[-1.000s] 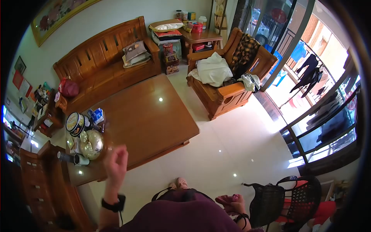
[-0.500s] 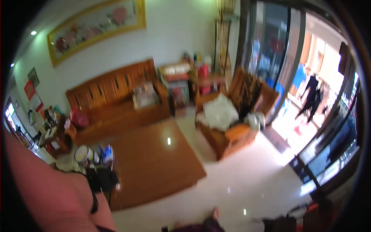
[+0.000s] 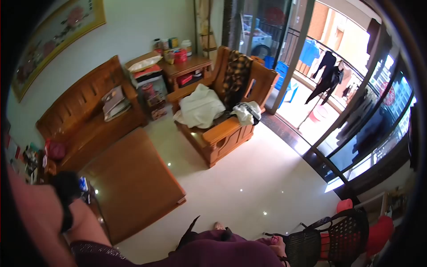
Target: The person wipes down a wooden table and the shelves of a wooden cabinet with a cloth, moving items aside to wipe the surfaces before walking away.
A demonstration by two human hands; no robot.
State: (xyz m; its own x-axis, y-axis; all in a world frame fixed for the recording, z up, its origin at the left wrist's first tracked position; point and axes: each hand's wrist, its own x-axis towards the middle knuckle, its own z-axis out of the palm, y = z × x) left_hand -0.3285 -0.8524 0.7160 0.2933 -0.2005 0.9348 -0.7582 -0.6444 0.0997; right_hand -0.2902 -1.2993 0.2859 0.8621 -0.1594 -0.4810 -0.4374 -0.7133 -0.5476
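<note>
My left hand (image 3: 33, 209) is raised close to the camera at the left edge, large and blurred; its fingers are out of sight. A black strap with a dark bulky piece (image 3: 66, 187) circles that wrist, above a dark purple sleeve (image 3: 95, 253). Down by my side, my right hand (image 3: 279, 247) shows small at the bottom, beside the black woven chair (image 3: 344, 236). Its fingers are too small to make out, and I cannot tell whether it holds anything. My purple top (image 3: 222, 253) fills the lower middle.
A brown wooden coffee table (image 3: 133, 182) stands at left, before a wooden sofa (image 3: 80, 111). A wooden armchair (image 3: 231, 133) bears a white cloth (image 3: 201, 107). Beyond the sliding door (image 3: 302, 66), laundry hangs on a balcony. A red cloth (image 3: 380, 233) lies by the woven chair.
The view has tilted down and swung right, so the furniture sits farther left. My right hand, purple top and the woven chair have come into clearer view. My left arm stays raised.
</note>
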